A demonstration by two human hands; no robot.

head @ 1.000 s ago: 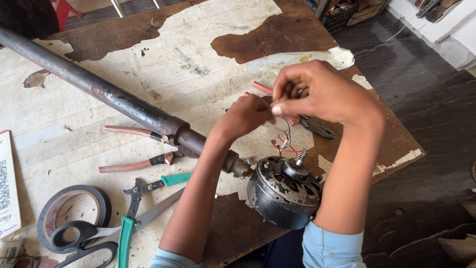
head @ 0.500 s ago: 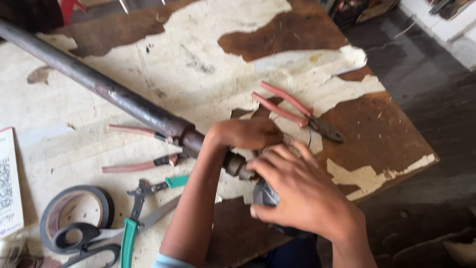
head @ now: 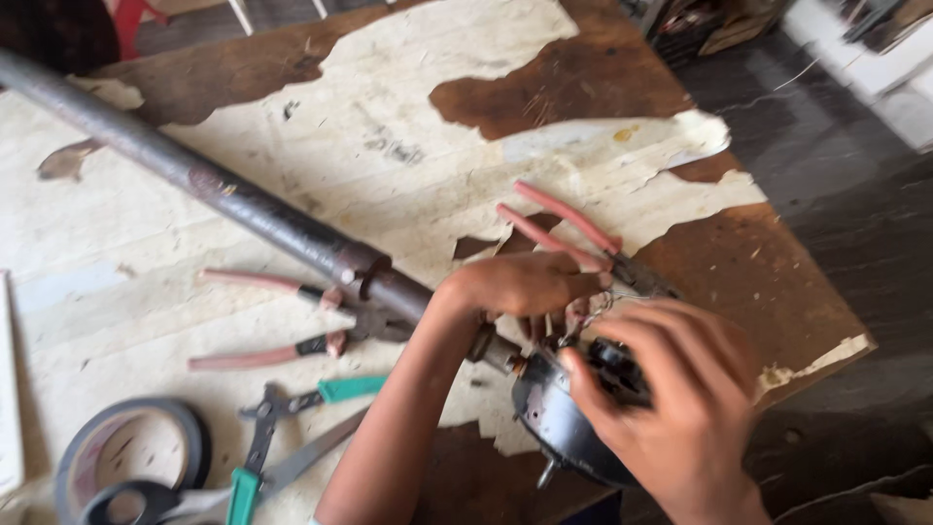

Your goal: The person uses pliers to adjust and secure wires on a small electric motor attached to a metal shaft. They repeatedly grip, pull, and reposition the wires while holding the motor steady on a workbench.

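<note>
2 hands (head: 671, 389) cover the motor (head: 559, 428) at table edge.

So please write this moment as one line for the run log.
left hand: on wires above motor | right hand: gripping round dark motor | motor on long pipe | red pliers beside hands

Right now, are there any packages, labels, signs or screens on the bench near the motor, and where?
White card or sheet: at the left edge of the wooden table, mostly cut off by the frame, flat, pale; nothing more can be told.
No screens, signs or packages in view.
Near both hands there are only tools and the dark round motor, with no label visible on it.
</note>
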